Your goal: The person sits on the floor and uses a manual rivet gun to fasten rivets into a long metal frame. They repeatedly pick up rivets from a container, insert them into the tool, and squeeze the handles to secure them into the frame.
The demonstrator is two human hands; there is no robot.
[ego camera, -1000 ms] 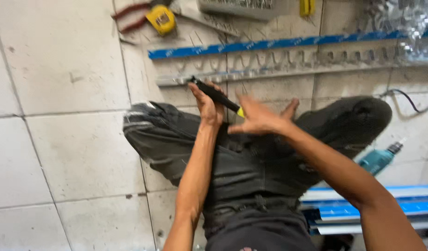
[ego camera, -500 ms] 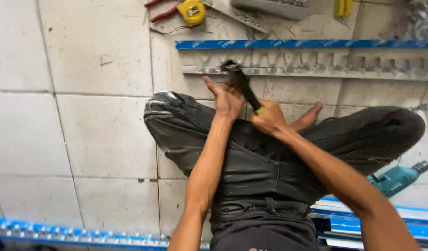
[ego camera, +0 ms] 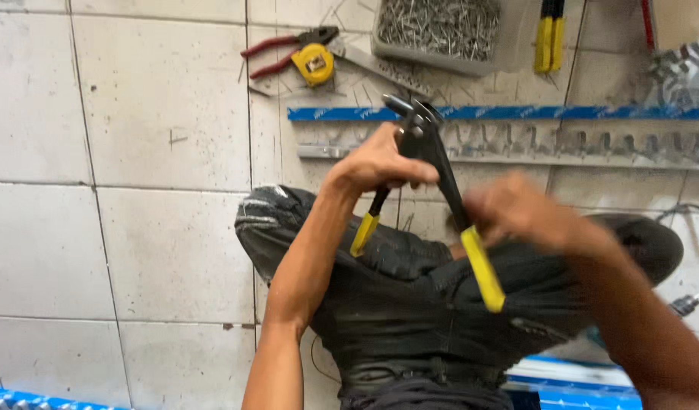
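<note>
My left hand [ego camera: 376, 163] grips a black pair of pliers with yellow handle ends [ego camera: 433, 171] near its head, holding it up over my lap. The two handles are spread apart. My right hand [ego camera: 517, 209] is blurred, right beside the longer handle; whether it grips that handle is unclear. My crossed legs in dark trousers [ego camera: 410, 288] lie below both hands on the tiled floor.
A long metal rail with a blue strip and rows of hooks [ego camera: 517, 140] lies just beyond the hands. Farther off are a yellow tape measure [ego camera: 314, 64], red-handled pliers [ego camera: 281, 47], a tray of nails [ego camera: 437, 26]. A teal drill [ego camera: 680, 305] is at right.
The view has tilted and closed in. My left hand has raised the pliers upright and the handles have spread; my right hand has shifted right along the handle.
</note>
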